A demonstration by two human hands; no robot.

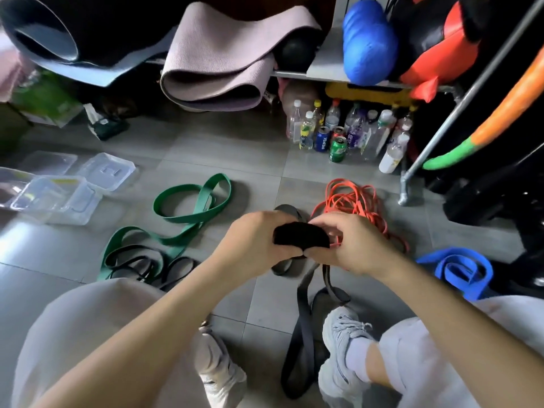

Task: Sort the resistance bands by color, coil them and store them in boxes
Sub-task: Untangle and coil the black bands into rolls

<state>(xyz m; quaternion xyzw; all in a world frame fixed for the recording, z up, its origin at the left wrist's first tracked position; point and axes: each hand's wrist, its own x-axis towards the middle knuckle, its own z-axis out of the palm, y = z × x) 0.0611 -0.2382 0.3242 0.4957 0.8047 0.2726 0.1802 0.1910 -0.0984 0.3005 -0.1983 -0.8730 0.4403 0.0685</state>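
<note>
My left hand [253,237] and my right hand [353,245] together hold a partly coiled black band [300,234] above the floor; its loose tail [300,319] hangs down between my shoes. A wide green band [188,213] lies in loops on the tiles to the left, with thin black bands [141,265] beside its lower end. An orange band [350,201] is piled just beyond my right hand. A blue band [456,272] lies folded at the right. Clear plastic boxes [56,198] and lids [109,170] sit at the far left.
Several bottles and cans [350,134] stand under a shelf at the back. Rolled mats [223,54] and a blue roller [368,42] lie on the shelf. A metal rack leg [404,189] and dark equipment crowd the right side. My knees and shoes fill the foreground.
</note>
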